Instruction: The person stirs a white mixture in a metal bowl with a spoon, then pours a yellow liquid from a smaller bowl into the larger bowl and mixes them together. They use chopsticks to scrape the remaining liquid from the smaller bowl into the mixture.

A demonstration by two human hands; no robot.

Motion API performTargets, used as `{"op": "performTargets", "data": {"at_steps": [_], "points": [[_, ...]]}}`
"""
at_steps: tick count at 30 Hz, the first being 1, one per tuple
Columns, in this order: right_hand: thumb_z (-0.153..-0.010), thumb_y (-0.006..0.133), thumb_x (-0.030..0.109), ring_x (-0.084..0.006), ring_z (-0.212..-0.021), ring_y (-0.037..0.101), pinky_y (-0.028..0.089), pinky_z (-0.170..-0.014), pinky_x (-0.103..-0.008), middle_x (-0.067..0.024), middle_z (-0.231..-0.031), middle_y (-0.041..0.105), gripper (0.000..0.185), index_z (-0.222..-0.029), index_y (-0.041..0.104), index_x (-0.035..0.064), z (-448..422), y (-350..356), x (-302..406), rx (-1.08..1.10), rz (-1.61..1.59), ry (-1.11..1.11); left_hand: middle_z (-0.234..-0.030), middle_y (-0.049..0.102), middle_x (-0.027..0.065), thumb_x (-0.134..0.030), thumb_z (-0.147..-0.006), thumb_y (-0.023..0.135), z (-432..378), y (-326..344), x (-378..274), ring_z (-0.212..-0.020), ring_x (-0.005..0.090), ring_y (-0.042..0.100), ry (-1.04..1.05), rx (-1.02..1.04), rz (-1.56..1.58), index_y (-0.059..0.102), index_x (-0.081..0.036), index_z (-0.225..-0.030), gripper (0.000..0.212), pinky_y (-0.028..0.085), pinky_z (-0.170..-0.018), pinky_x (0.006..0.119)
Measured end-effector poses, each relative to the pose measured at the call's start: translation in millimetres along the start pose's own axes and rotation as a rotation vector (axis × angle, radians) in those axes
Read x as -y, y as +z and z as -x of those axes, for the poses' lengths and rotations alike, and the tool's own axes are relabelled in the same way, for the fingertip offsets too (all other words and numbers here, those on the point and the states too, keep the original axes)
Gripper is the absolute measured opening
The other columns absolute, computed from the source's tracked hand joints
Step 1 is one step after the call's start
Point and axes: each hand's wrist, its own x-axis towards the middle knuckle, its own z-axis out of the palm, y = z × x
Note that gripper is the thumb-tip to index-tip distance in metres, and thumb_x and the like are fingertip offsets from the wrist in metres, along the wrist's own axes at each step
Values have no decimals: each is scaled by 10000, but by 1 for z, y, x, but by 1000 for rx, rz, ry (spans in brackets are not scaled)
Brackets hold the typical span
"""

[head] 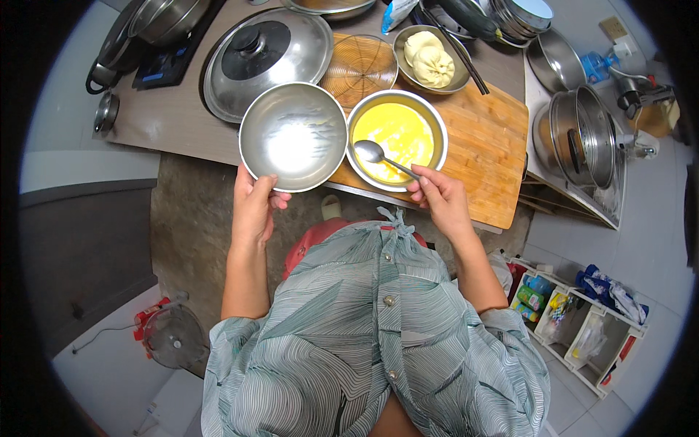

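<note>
My left hand (259, 199) grips the near rim of a shallow metal bowl (293, 136), its inside facing up with faint wet streaks. Beside it, at the front of a wooden cutting board (483, 153), stands a round metal pan (441, 131) of yellow liquid (401, 128) that looks like beaten egg. My right hand (442, 199) pinches the handle of a metal spoon (370, 152). The spoon's bowl is over the left part of the liquid; whether it touches the surface I cannot tell. The two rims look close together or touching.
Behind the pan are a round wire rack (360, 68) and a metal bowl (401, 41) with pale dough buns (431, 63), chopsticks (461, 52) across its rim. A lidded wok (306, 46) stands left. Steel pots (581, 136) sit right; a fan (175, 336) is low left.
</note>
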Motion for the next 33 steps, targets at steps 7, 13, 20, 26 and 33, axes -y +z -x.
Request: {"op": "performTargets", "data": {"at_steps": [7,13,20,26,33], "points": [[-913,479,80,-82,-652,573,473,-561,-213,-62,-796,645,268,-1135,576,-34,-39,3,-6,-122,-19,-70,-851,574,73,-66,-812,492,-1,-1,0,-516,80,542,-14,21,-3,405,-3,-1202,405,449,-423,172],[-924,458,85,-82,-640,587,444,-485,-192,-90,-809,656,269,-1136,567,-38,-35,-24,12,-329,-145,-43,-853,574,76,-67,-811,495,-1,-3,1,-514,80,541,-17,6,-5,402,0,-1204,409,453,-423,171],[-927,460,105,-86,-661,605,426,-479,-181,-99,-841,664,280,-1145,554,-42,-9,-33,9,-329,-160,-48,-844,573,73,-64,-805,494,-2,-2,1,-513,80,537,-27,12,-4,398,0,-1209,419,451,-422,172],[-929,459,112,-83,-658,599,436,-485,-184,-98,-847,662,292,-1170,539,-31,-31,-9,2,-163,-141,-50,-834,571,70,-59,-804,486,-2,5,-3,-513,80,536,-19,32,-13,395,2,-1215,425,452,-424,175],[-925,478,127,-49,-605,550,408,-454,-176,-48,-823,648,273,-1141,570,-13,-24,0,-2,12,-115,17,-820,573,66,-51,-807,474,-1,5,0,-513,79,537,-22,25,-13,402,-2,-1213,415,454,-425,175]]}}
